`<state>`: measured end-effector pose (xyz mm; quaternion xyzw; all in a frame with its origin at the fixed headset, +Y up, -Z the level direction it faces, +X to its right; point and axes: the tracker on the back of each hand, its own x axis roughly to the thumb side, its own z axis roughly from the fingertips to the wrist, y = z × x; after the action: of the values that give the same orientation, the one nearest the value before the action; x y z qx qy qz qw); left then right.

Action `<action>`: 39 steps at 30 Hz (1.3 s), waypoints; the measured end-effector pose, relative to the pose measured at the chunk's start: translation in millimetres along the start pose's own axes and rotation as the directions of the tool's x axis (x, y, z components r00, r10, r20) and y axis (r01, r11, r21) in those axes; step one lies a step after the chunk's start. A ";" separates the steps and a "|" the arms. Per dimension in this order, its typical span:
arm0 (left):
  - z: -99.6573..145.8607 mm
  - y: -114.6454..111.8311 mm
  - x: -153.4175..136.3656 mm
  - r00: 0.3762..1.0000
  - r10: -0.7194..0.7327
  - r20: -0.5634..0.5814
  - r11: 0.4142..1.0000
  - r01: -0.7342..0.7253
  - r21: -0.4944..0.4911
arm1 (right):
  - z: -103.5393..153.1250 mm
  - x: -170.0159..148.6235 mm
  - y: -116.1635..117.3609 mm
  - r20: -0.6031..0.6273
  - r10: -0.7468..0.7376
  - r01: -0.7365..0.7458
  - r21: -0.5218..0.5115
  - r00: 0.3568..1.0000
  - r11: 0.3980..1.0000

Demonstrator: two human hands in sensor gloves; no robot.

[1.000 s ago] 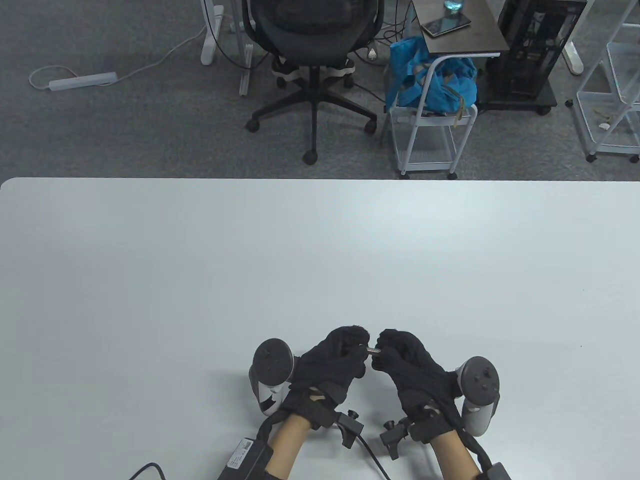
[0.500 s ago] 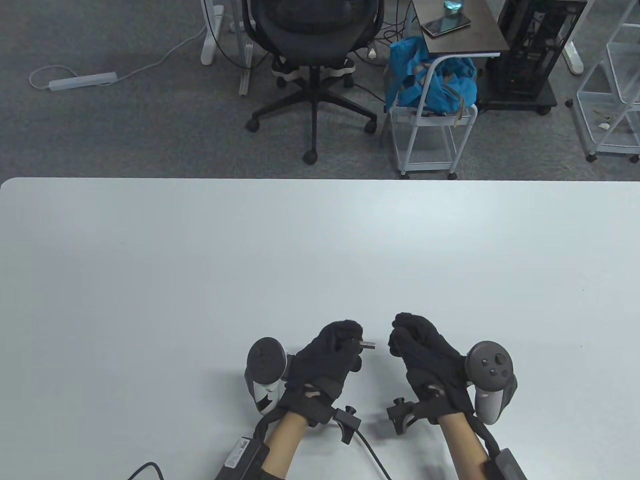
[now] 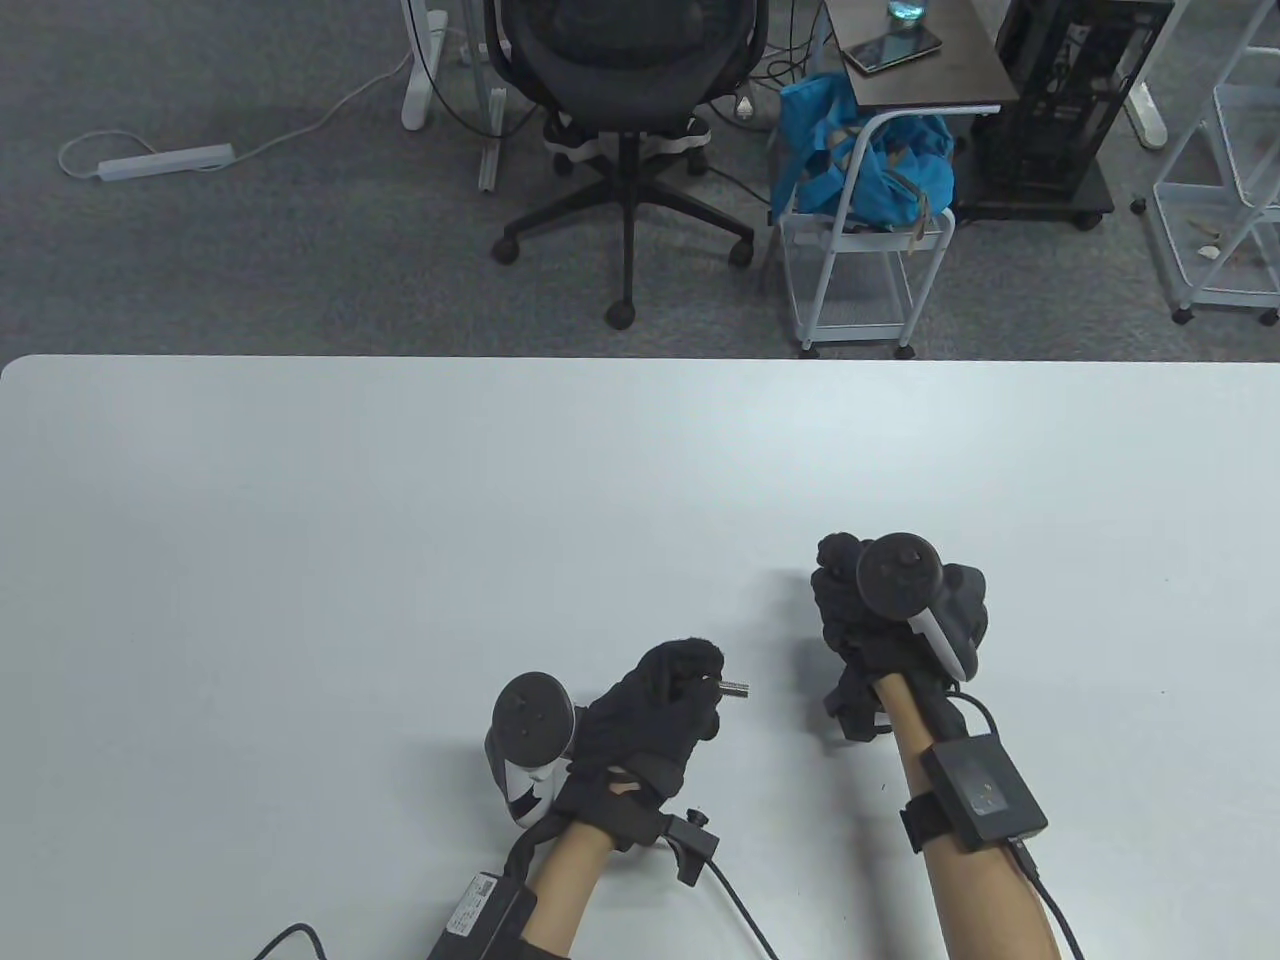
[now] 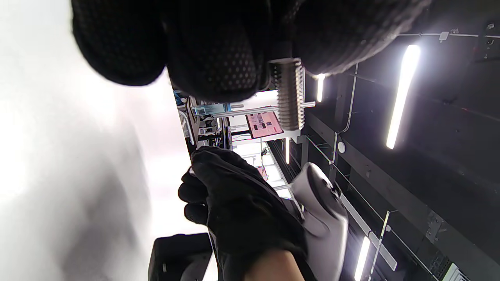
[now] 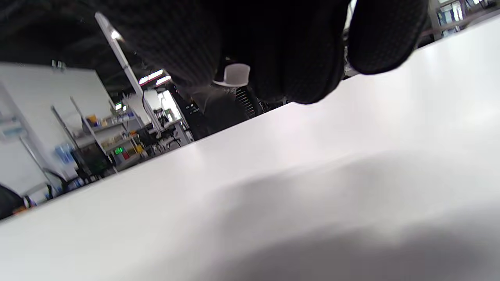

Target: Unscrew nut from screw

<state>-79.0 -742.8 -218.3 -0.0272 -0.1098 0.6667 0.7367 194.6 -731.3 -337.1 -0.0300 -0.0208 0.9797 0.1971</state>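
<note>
My left hand [image 3: 700, 685] grips the head end of a silver screw [image 3: 735, 687] low over the table, with the bare threaded end pointing right. In the left wrist view the threaded shaft [image 4: 289, 97] sticks out from my fingertips [image 4: 218, 58] with nothing on it. My right hand [image 3: 838, 578] is apart from it, farther back and to the right, turned palm down under its tracker. In the right wrist view its fingers [image 5: 297, 50] pinch a small pale metal nut [image 5: 234, 74] just above the table.
The white table [image 3: 400, 500] spreads wide on all sides of both hands. Its far edge runs across the middle of the table view. Beyond it stand an office chair [image 3: 625, 60] and a white cart with a blue bag [image 3: 860, 160].
The right hand came off the screw's end, moved away to the right and back, and turned palm down with the nut. The left hand stayed in place with the bare screw.
</note>
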 end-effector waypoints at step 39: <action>-0.9 23.5 -4.7 1.000 -0.012 -0.026 0.995 0.014 0.095 | 143.9 57.8 -26.3 0.294 -0.008 -0.011 0.062 0.956 0.998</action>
<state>-102.2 -744.7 -224.1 0.0000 -0.0688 0.6660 0.7428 141.8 -688.9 -195.2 0.1223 -0.0191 0.9736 0.1918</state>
